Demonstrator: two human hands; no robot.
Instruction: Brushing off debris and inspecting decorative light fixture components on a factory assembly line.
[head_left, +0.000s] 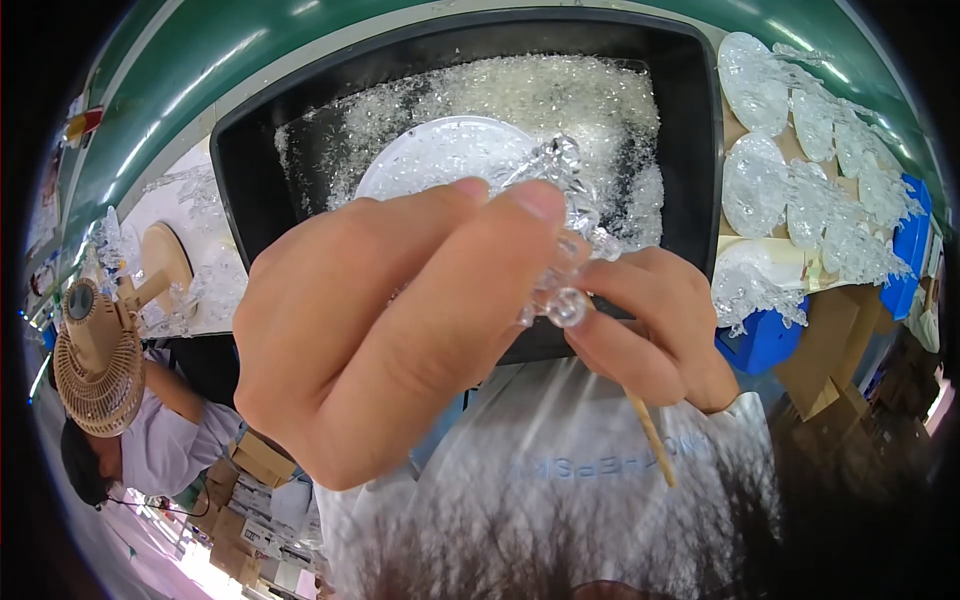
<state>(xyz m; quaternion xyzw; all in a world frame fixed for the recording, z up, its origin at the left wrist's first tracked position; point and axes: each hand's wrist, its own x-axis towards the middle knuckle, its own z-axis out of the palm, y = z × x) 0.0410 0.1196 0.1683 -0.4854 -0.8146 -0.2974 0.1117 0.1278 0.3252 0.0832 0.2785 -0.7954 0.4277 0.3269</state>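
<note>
My left hand point(390, 320) is large in the view, its thumb and fingers pinched on a clear, shiny plastic piece point(568, 165) with rounded knobs. Lower on the same piece, a clear round knob point(567, 307) shows between my two hands. On the right, my right hand point(655, 325) has thumb and finger closed close against the piece. A thin wooden stick point(652, 440) runs down from under the right fingers; its upper end is hidden. Behind the hands, a white round plate point(450, 140) lies among clear chips point(590, 95) in a black tray point(470, 40).
Clear oval plastic pieces point(757, 185) are laid out on the right of the table, above blue bins point(760, 340) and a cardboard box point(830, 345). A beige fan point(95, 360) stands at left, near a person in a pale shirt point(195, 425). More clear pieces point(215, 285) lie left of the tray.
</note>
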